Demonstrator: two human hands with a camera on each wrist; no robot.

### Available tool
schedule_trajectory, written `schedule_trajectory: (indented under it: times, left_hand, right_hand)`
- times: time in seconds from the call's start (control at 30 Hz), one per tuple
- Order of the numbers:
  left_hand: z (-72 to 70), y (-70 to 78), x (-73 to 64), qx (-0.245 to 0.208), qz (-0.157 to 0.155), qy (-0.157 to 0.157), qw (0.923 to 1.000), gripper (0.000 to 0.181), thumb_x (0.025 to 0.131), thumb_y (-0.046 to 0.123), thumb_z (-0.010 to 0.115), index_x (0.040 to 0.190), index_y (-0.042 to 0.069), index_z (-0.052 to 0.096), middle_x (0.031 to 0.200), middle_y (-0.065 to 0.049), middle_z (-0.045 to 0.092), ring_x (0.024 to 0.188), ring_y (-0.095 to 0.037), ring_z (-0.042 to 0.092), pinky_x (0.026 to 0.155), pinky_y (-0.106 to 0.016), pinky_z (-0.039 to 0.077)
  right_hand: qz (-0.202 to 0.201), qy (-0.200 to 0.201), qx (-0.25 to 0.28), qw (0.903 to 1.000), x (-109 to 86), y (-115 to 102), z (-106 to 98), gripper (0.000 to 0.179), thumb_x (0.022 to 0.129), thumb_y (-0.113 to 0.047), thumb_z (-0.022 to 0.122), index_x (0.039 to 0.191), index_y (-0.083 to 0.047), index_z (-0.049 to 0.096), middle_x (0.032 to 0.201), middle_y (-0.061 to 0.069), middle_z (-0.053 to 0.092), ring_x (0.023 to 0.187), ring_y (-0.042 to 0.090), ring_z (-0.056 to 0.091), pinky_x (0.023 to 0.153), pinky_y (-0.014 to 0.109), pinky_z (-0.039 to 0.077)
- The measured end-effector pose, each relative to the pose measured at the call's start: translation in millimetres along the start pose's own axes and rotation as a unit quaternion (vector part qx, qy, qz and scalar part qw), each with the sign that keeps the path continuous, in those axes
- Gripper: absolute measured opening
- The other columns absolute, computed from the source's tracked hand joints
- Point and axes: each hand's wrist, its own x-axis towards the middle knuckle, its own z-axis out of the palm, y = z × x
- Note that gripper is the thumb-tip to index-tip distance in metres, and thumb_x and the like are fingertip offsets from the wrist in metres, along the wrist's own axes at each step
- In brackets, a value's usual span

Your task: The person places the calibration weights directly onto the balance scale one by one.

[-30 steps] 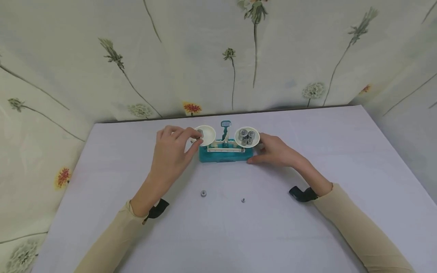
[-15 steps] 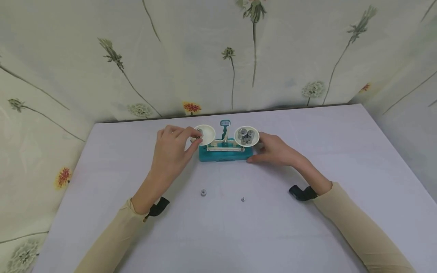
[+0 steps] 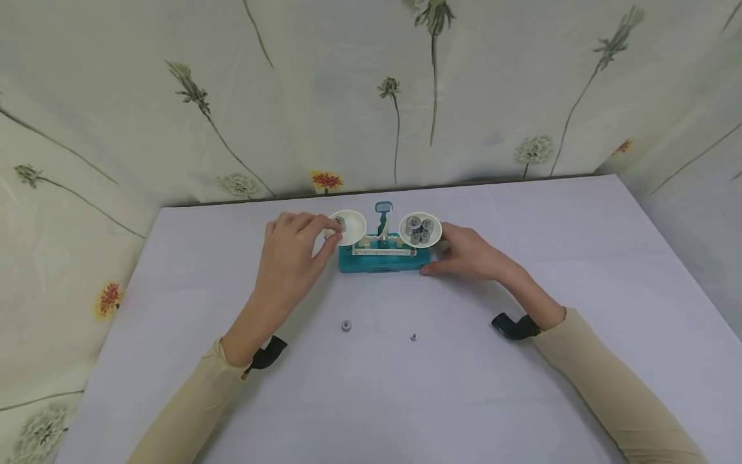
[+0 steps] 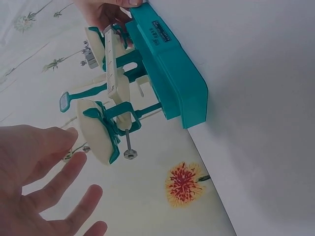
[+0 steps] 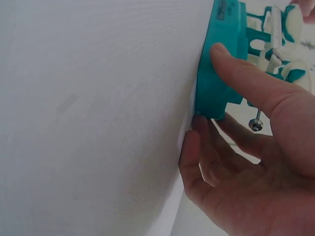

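Note:
A teal balance scale [image 3: 384, 261] with two white pans stands toward the back of the table. My right hand [image 3: 466, 253] grips the right end of its base, thumb on the front face [image 5: 229, 34] in the right wrist view. Several metal weights [image 3: 419, 229] stand together in the right pan [image 3: 435, 240]. A metal weight [image 3: 341, 223] stands near the left edge of the left pan [image 3: 355, 231]. My left hand [image 3: 292, 254] is beside it, thumb and index finger slightly apart near the weight's knob [image 4: 86, 148] in the left wrist view.
Two loose weights lie on the white-covered table in front of the scale: a larger one [image 3: 346, 326] and a tiny one [image 3: 413, 337]. A flower-printed cloth [image 3: 324, 96] hangs along the back edge. A metal adjusting nut [image 4: 130, 154] sticks out under the left pan.
My left thumb and index finger have drawn slightly leftward from the weight, which remains in the left pan. The right hand keeps its grip on the base.

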Motion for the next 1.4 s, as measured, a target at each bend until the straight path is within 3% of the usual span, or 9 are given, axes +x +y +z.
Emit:
schedule_trajectory:
  times: [0.9, 1.23, 1.4]
  left_hand:
    - [-12.4, 15.1, -19.8, 0.017, 0.029, -0.027, 0.9991, 0.016, 0.093, 0.028, 0.075, 0.108, 0.024, 0.073, 0.11, -0.004, 0.075, 0.108, -0.031, 0.063, 0.095, -0.05, 0.048]
    - [-10.5, 20.6, -30.9, 0.024, 0.035, -0.057, 0.9975, 0.016, 0.093, 0.031, 0.075, 0.107, 0.024, 0.072, 0.109, -0.001, 0.074, 0.105, -0.031, 0.065, 0.093, -0.048, 0.05]
    - [-11.0, 24.9, -39.1, 0.034, 0.037, -0.1, 0.9937, 0.019, 0.092, 0.033, 0.076, 0.108, 0.024, 0.072, 0.108, 0.001, 0.074, 0.099, -0.027, 0.066, 0.088, -0.043, 0.053]
  right_hand:
    - [-0.003, 0.0, -0.001, 1.0, -2.6, -1, -2, 0.084, 0.079, -0.03, 0.087, 0.149, -0.014, 0.043, 0.141, 0.008, 0.061, 0.129, 0.03, 0.059, 0.101, 0.05, 0.053]
    - [-0.005, 0.0, 0.005, 1.0, -2.6, -1, -2, 0.084, 0.079, -0.03, 0.088, 0.149, -0.015, 0.043, 0.141, 0.008, 0.061, 0.129, 0.031, 0.059, 0.1, 0.05, 0.053]
    - [-0.006, 0.0, 0.003, 1.0, -1.6, 0, -1, 0.085, 0.079, -0.031, 0.088, 0.15, -0.014, 0.043, 0.142, 0.008, 0.06, 0.129, 0.031, 0.059, 0.102, 0.05, 0.053]
